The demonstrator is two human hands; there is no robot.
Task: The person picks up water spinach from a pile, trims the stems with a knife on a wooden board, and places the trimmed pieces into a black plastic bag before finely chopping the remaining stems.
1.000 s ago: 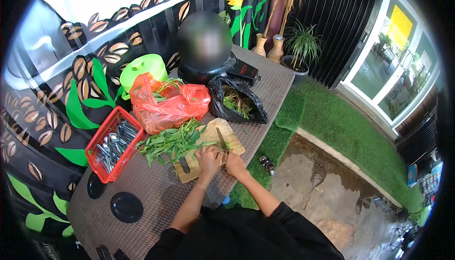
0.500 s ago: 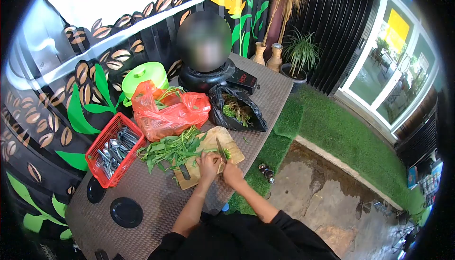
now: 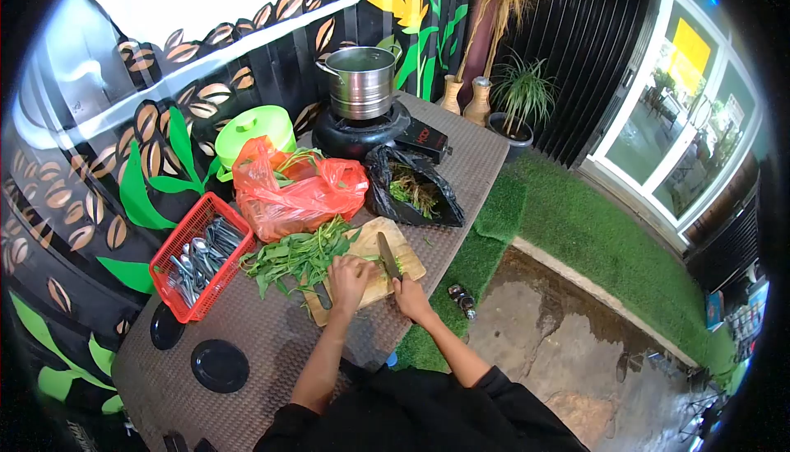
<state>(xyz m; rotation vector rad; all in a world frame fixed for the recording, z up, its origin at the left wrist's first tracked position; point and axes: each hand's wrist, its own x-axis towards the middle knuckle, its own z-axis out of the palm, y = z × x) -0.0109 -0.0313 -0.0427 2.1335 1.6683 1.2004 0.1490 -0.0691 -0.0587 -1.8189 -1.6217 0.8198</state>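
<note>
A wooden cutting board (image 3: 374, 289) lies on the table in front of me, slightly turned. My right hand (image 3: 410, 297) is closed round the handle of a knife (image 3: 387, 253), whose blade points away from me over the board. Small chopped green bits (image 3: 401, 266) lie by the blade. My left hand (image 3: 349, 281) rests at the board's left part with its fingers bent down onto leafy greens (image 3: 298, 258); its fingertips are partly hidden. The pile of greens spreads over the board's left edge onto the table.
Behind the greens sits a red plastic bag (image 3: 292, 201), with a black bag (image 3: 448, 205) of stems beside it. A steel pot (image 3: 360, 86) stands on a portable stove (image 3: 329, 141). To the left are a red cutlery basket (image 3: 216, 291), a green lidded pot (image 3: 262, 131) and black plates (image 3: 220, 365).
My left hand has moved left, away from the knife, toward the pile of greens. The knife has swung slightly and sits apart from my left fingers. The blur over the steel pot is gone.
</note>
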